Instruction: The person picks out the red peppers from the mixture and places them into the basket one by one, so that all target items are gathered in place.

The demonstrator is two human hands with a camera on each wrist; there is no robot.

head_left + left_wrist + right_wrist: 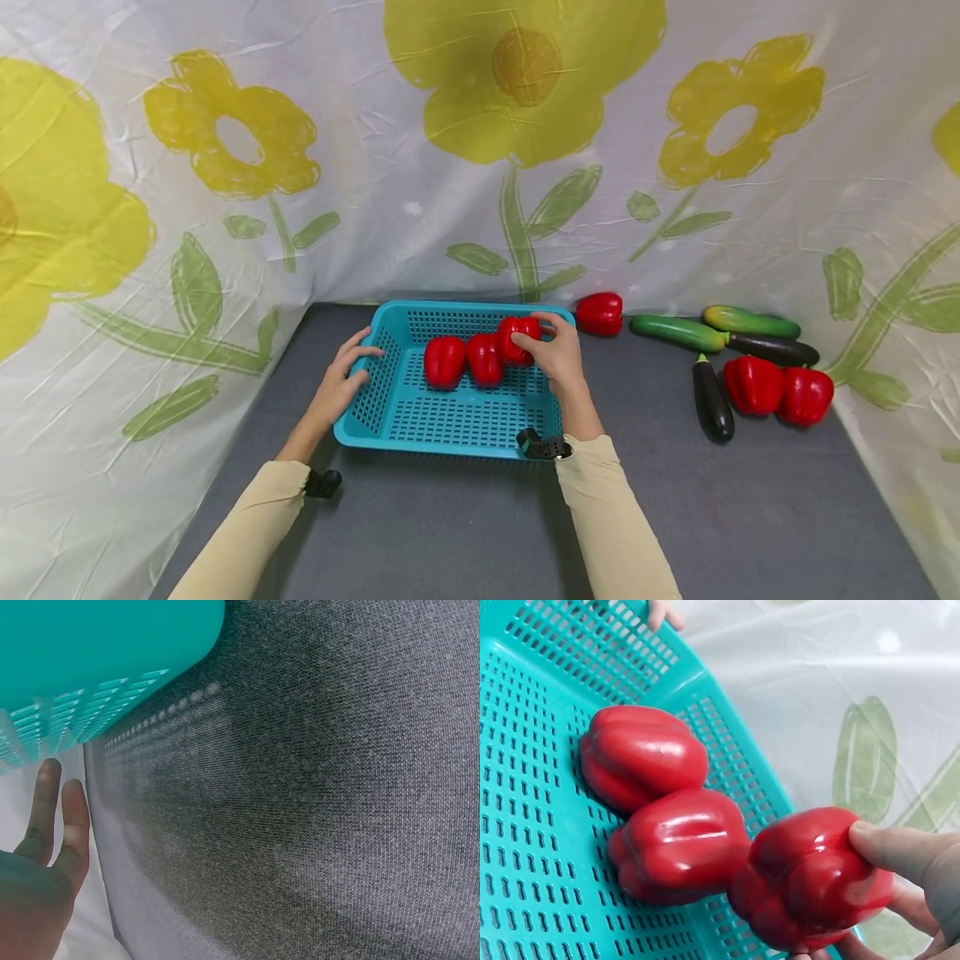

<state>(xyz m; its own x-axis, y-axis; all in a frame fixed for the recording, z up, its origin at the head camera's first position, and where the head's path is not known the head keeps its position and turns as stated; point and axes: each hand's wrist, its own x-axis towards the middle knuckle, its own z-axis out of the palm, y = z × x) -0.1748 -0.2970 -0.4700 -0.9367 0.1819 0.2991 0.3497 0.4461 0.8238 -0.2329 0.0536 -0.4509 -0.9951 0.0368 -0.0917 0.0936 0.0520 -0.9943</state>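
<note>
My right hand (pixel 558 354) holds a red bell pepper (pixel 517 340) over the right side of a blue plastic basket (pixel 442 446). In the right wrist view the thumb presses on that pepper (pixel 817 877), with other fingers partly hidden beneath it. Two more red bell peppers, one on the left (pixel 445 362) and one in the middle (pixel 484 360), lie side by side in the basket. My left hand (pixel 341 383) rests at the basket's left rim, fingertips over the edge. Two of its fingers (pixel 75 814) stretch out straight beside the outer wall in the left wrist view.
Right of the basket, a red bell pepper (pixel 599 314) lies by the back cloth. Farther right are two zucchini (pixel 675 332), two eggplants (pixel 712 400) and two red bell peppers (pixel 753 385). A flower-printed cloth (pixel 375 208) borders the grey table (pixel 450 525).
</note>
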